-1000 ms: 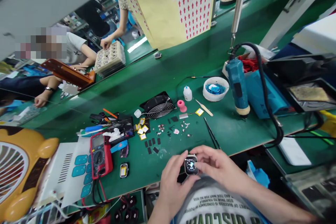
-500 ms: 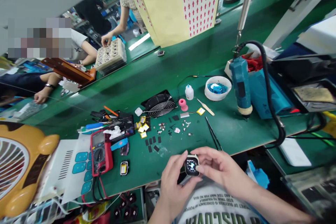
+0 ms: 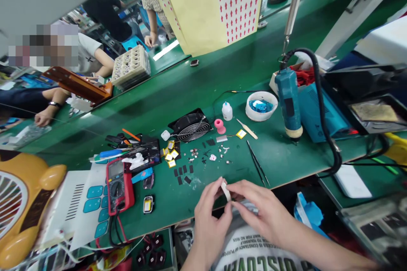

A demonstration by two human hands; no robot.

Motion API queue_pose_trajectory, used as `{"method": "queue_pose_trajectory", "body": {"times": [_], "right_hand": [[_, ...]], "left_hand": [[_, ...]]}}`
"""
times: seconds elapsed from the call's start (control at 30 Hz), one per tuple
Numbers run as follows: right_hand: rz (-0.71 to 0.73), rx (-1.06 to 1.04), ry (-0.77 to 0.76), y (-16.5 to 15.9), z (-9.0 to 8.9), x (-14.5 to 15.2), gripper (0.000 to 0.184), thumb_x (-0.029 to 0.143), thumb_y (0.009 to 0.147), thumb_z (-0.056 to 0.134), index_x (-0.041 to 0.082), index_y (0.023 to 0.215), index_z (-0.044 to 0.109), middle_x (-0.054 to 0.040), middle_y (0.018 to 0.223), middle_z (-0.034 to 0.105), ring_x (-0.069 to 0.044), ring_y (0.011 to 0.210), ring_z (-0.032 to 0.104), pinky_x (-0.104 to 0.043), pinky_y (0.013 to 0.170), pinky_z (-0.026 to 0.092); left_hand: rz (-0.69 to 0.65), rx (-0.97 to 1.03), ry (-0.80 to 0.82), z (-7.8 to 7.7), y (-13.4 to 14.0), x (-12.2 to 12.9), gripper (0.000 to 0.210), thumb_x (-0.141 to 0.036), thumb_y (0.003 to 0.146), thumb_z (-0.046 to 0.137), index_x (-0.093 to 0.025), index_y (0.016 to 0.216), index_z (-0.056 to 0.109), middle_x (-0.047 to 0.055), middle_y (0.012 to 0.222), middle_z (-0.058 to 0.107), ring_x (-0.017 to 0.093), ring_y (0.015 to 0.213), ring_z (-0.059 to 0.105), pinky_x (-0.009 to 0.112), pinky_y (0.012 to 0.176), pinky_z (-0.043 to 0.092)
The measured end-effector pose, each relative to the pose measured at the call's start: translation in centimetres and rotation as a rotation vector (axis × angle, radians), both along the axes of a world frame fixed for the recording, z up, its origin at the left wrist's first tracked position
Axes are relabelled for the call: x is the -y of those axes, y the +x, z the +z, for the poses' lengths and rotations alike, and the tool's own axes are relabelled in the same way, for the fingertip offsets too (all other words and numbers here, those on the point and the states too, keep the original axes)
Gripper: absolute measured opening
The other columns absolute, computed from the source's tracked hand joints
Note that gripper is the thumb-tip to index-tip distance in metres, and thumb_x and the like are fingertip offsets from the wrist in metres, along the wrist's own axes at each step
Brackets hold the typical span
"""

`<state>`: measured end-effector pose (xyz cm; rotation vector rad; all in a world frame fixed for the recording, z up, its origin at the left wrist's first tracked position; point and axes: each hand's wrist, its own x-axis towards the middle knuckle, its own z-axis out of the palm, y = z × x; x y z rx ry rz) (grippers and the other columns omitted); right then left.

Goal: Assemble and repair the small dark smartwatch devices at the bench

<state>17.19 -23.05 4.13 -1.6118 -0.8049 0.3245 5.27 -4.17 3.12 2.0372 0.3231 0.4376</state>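
Observation:
A smartwatch body (image 3: 226, 192) without a strap is held edge-on at the bench's front edge, so its pale side shows and its screen is turned out of view. My left hand (image 3: 210, 214) grips it by the rim between fingers and thumb. On the other side, my right hand (image 3: 265, 207) has its fingertips and thumb closed at the watch's edge. Dark tweezers (image 3: 257, 164) lie just beyond my right hand. Small black rectangular pieces (image 3: 183, 170) are spread ahead of my left hand. Another watch case (image 3: 148, 204), with yellow inside, rests to the left.
A red multimeter (image 3: 120, 186) and a tool pile (image 3: 140, 152) stand left. Behind are a small fan (image 3: 193, 130), a white bottle (image 3: 227, 111) and a white bowl (image 3: 261, 115). A blue electric screwdriver (image 3: 288, 103) hangs at right. Co-workers sit across the bench.
The watch has turned from screen-facing to edge-on between my hands. My right fingers have shifted along its edge. Across the bench, a co-worker's hand has moved away from the beige tray.

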Motion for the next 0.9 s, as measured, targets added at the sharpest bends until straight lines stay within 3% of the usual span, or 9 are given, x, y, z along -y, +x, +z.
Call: {"method": "queue_pose_trajectory", "body": {"times": [0.1, 0.17, 0.4, 0.67, 0.9], "right_hand": [[-0.036, 0.130, 0.017, 0.3, 0.5, -0.2, 0.040, 0.023, 0.117, 0.076, 0.035, 0.153, 0.088, -0.0088, 0.130, 0.100, -0.030, 0.107, 0.100, -0.038, 0.100, 0.086], [-0.044, 0.164, 0.003, 0.4, 0.6, -0.3, 0.038, 0.020, 0.116, 0.074, 0.035, 0.149, 0.087, -0.0075, 0.126, 0.099, -0.029, 0.104, 0.100, -0.037, 0.096, 0.086], [-0.015, 0.207, 0.004, 0.2, 0.3, -0.4, 0.043, 0.018, 0.113, 0.077, 0.039, 0.151, 0.078, -0.0051, 0.122, 0.098, -0.030, 0.098, 0.098, -0.039, 0.090, 0.087], [0.012, 0.166, 0.036, 0.2, 0.9, -0.3, 0.043, 0.015, 0.110, 0.075, 0.038, 0.147, 0.075, -0.0030, 0.116, 0.095, -0.028, 0.093, 0.096, -0.036, 0.087, 0.084], [0.000, 0.182, 0.045, 0.1, 1.3, -0.5, 0.042, 0.014, 0.105, 0.070, 0.037, 0.140, 0.071, -0.0014, 0.108, 0.090, -0.027, 0.085, 0.091, -0.034, 0.077, 0.080]], "left_hand": [[-0.051, -0.052, -0.265, 0.2, -0.1, -0.2, 0.049, -0.029, 0.106, 0.091, -0.036, 0.154, 0.097, 0.013, 0.144, 0.101, 0.036, 0.123, 0.103, 0.041, 0.100, 0.089], [-0.064, -0.075, -0.319, 0.6, -0.1, -0.3, 0.043, -0.035, 0.106, 0.095, -0.036, 0.149, 0.100, 0.015, 0.145, 0.100, 0.037, 0.127, 0.102, 0.042, 0.101, 0.089], [-0.059, -0.110, -0.393, 2.0, 0.2, -0.5, 0.043, -0.062, 0.100, 0.108, -0.038, 0.136, 0.105, 0.016, 0.136, 0.102, 0.040, 0.124, 0.102, 0.045, 0.100, 0.089], [-0.065, -0.110, -0.342, 2.5, 0.6, -0.9, 0.049, -0.067, 0.093, 0.114, -0.045, 0.136, 0.105, 0.008, 0.120, 0.103, 0.034, 0.106, 0.103, 0.037, 0.093, 0.088], [-0.131, -0.041, -0.318, 2.6, 0.5, -0.9, 0.048, -0.073, 0.100, 0.106, -0.042, 0.136, 0.104, 0.012, 0.120, 0.103, 0.035, 0.106, 0.103, 0.039, 0.093, 0.088]]}}
